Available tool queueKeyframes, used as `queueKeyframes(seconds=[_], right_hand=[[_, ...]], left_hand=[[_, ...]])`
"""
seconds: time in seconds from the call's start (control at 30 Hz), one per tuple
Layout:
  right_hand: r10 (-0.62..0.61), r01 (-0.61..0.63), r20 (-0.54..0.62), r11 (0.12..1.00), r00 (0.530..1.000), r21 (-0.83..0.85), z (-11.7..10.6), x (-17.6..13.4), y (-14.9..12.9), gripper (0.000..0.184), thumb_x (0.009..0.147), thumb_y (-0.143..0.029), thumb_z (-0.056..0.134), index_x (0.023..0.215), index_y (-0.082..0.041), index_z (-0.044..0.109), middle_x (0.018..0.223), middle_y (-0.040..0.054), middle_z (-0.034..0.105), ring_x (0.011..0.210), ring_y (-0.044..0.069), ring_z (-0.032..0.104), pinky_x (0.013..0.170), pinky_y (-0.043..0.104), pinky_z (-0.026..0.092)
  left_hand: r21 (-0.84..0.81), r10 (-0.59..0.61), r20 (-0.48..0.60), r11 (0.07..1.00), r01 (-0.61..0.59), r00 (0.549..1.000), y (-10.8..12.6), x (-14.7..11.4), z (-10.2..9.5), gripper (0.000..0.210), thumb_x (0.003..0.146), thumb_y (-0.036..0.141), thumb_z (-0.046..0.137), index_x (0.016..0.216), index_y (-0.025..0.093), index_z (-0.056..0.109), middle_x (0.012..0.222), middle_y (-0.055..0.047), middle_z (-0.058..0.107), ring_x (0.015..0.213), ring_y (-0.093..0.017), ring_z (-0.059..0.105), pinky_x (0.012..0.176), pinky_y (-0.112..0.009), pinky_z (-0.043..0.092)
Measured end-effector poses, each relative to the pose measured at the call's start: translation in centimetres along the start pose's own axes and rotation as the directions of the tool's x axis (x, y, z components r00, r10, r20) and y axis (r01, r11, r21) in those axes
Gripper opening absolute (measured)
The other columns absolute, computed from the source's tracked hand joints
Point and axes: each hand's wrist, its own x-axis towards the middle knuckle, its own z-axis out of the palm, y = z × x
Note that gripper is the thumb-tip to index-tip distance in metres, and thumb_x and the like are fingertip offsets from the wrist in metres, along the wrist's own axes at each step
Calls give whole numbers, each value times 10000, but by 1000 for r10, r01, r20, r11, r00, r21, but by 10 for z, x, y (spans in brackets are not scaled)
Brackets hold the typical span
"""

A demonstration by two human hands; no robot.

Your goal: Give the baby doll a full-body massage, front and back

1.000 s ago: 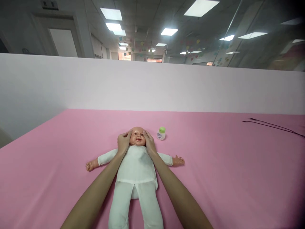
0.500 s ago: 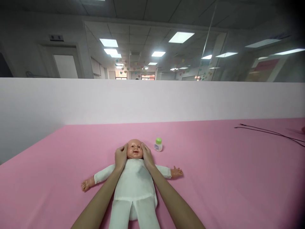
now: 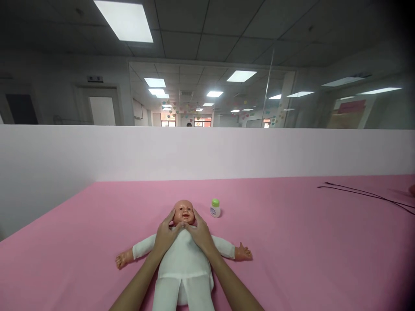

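A baby doll (image 3: 185, 257) in white clothes lies on its back on the pink surface, its head at the far end and its arms spread wide. Its bald head rests between my two hands. My left hand (image 3: 166, 234) cups the left side of the head, fingers along the cheek and thumb at the chin. On the opposite side my right hand (image 3: 200, 233) mirrors it, with the thumbs almost meeting below the mouth. A small clear bottle with a green cap (image 3: 215, 208) stands just beyond my right hand, apart from it.
The pink covering (image 3: 292, 242) runs back to a low white wall (image 3: 246, 153) with a glass pane above. Thin black cords (image 3: 369, 194) lie at the far right. At the right edge, part of a reddish object (image 3: 412, 190) shows.
My thumbs have moved from the sides of the doll's face down to its chin, and my hands sit lower around the head. The camera view has tilted upward.
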Motion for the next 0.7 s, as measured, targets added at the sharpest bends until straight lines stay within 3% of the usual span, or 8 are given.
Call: queueKeyframes(seconds=[0.07,0.23,0.37,0.43,0.6,0.7], right_hand=[[44,-44,-1,997,999,-56,0,-3,2,766,746,-497,813,1446,-252,620,1391,100,679,1316,361,605,1108,475,466],[68,-61,27,979,997,-193,-5,-3,2,733,826,-538,730,1493,-275,577,1227,91,764,1155,379,694,1004,489,512],[44,-39,28,985,999,-166,-8,-3,2,647,880,-549,653,1470,-291,599,1240,81,761,1125,366,710,1006,490,511],[41,-35,38,990,998,-136,-8,-2,6,617,914,-536,599,1476,-280,594,1327,86,717,1204,358,684,1051,492,494],[28,-23,41,994,999,-106,-8,-2,11,599,984,-621,442,1447,-290,627,1443,66,635,1384,329,566,1172,498,411],[38,-34,38,995,999,-96,-8,-4,8,615,949,-634,523,1455,-299,618,1399,76,670,1299,343,635,1117,498,471]], left_hand=[[-20,-21,-13,1000,21,1000,3,-3,1,840,799,580,762,1494,152,560,1438,-161,639,1047,-310,727,937,-438,587],[-42,-10,-64,999,8,998,7,-4,2,736,782,553,766,1394,157,661,1326,-122,719,1020,-278,716,951,-410,583],[-36,-23,-72,999,20,997,5,-3,2,703,819,539,709,1392,135,658,1267,-124,748,860,-242,713,866,-405,598],[-50,-14,-70,999,10,997,3,-2,2,661,852,529,668,1387,141,664,1304,-137,728,904,-269,731,874,-417,592],[-59,22,-97,998,-28,995,0,-1,2,554,951,548,522,1332,196,716,1337,-122,709,1259,-332,655,1080,-479,498],[-63,-18,-106,998,12,994,3,-2,2,577,879,569,629,1319,208,725,1320,-114,720,1181,-338,693,997,-463,558]])
